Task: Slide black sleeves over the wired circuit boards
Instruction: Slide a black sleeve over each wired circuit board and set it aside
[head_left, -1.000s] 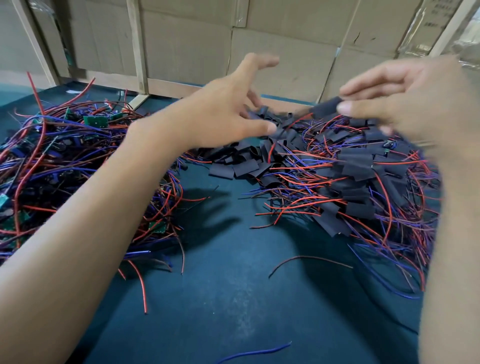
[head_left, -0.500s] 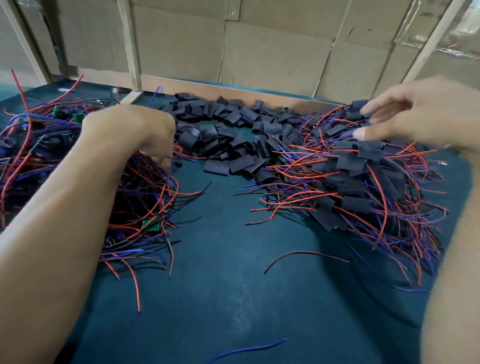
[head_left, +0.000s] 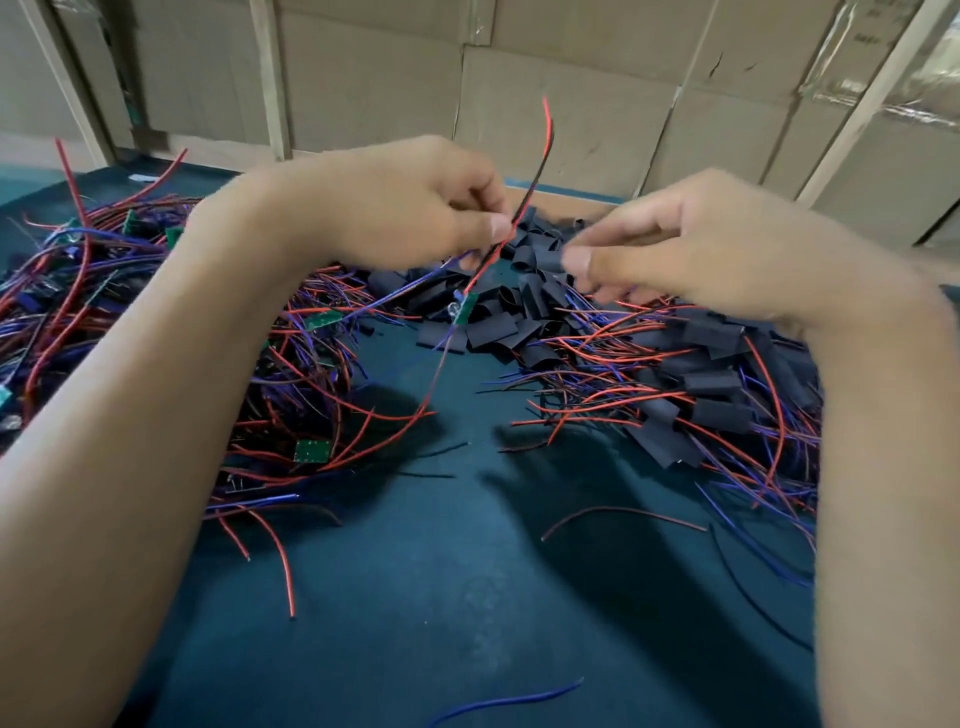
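Note:
My left hand (head_left: 410, 208) pinches the red and black wires of a small green circuit board (head_left: 466, 307), which dangles below it above the table. One red wire (head_left: 546, 124) sticks up past the fingers. My right hand (head_left: 701, 244) hovers just to the right with thumb and fingers pinched together over the heap of loose black sleeves (head_left: 524, 296); motion blur hides whether a sleeve is between them. Bare wired boards (head_left: 311, 451) lie in a tangle at the left. Sleeved boards (head_left: 722, 415) with red and blue leads pile up at the right.
The dark teal table mat (head_left: 467, 597) carries a few stray wire offcuts, one blue (head_left: 509, 701) near the front edge. Cardboard boxes (head_left: 571, 104) and wooden posts (head_left: 267, 78) wall off the back of the table.
My left hand has lifted out of the left wire tangle, bringing up one wired board. My right hand has moved left from the sleeved pile toward the left hand.

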